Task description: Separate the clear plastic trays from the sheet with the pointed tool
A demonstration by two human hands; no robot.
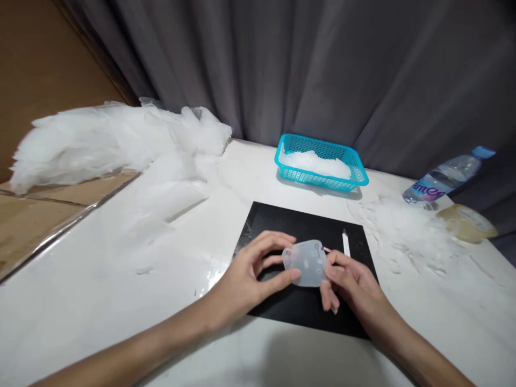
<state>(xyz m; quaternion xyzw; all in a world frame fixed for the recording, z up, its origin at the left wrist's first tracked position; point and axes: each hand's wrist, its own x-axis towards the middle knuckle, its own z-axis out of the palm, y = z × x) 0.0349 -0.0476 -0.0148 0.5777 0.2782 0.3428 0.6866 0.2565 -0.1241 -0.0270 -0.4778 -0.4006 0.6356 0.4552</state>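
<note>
1. A grey curtain [242, 64] is hanging behind the white table [100, 328].
2. A pile of white sheets [113, 140] is spreading at 10 o'clock from the black mat [290, 221], which is lying beneath both hands.
3. A blue basket [322, 183] is sitting at 12 o'clock, holding white material.
4. A bottle [443, 176] is standing at 2 o'clock, near loose scraps [411, 226].
5. The left hand [258, 271] is gripping the translucent piece [308, 263] at its 9 o'clock side — thumb on the face, fingers curving around the far edge.
6. The right hand [352, 277] is pinching its 3 o'clock edge, thumb and forefinger nearly together; a thin pink tip [327, 249] is showing there — whether it is also held, I cannot tell.
7. The piece is hovering over the mat's middle.
8. A white pointed tool [345, 244] is lying on the mat at 1 o'clock.
</note>
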